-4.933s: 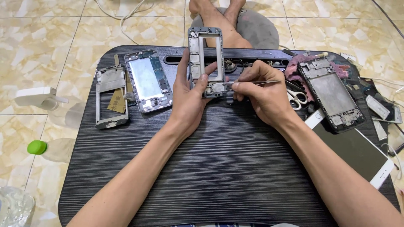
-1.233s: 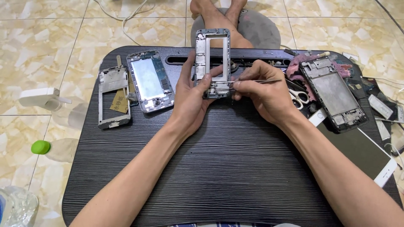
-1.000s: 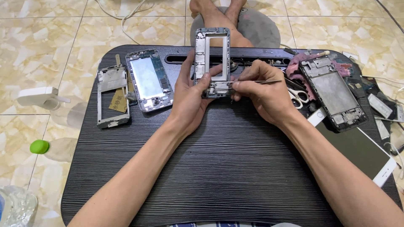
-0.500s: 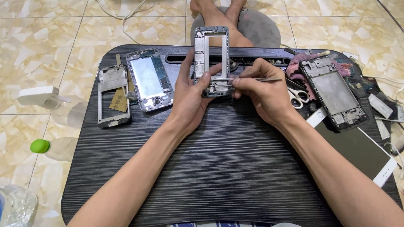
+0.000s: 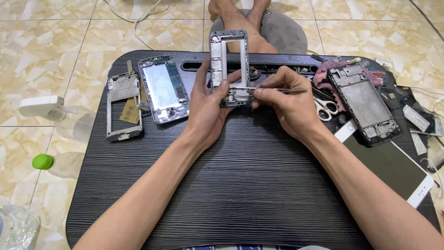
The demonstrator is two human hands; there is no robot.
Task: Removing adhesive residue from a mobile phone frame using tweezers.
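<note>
At frame (image 5: 230, 65) base, left hand (image 5: 210, 106) stays clamped on it; right hand (image 5: 286, 99) pinches tweezers (image 5: 268, 89), tips barely shifted, still probing.

phone frame (image 5: 229, 65) raised slightly higher than seconds ago, tweezers (image 5: 273, 89) tip shifted a touch along its lower end

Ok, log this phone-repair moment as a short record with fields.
surface: dark lap desk on tiled floor
left hand: holds grey phone frame upright
right hand: pinches tweezers, tips at the frame's lower end
left of hands: opened phone body, bare metal frame
right of hands: scissors, second opened phone
floor: green lump
</note>
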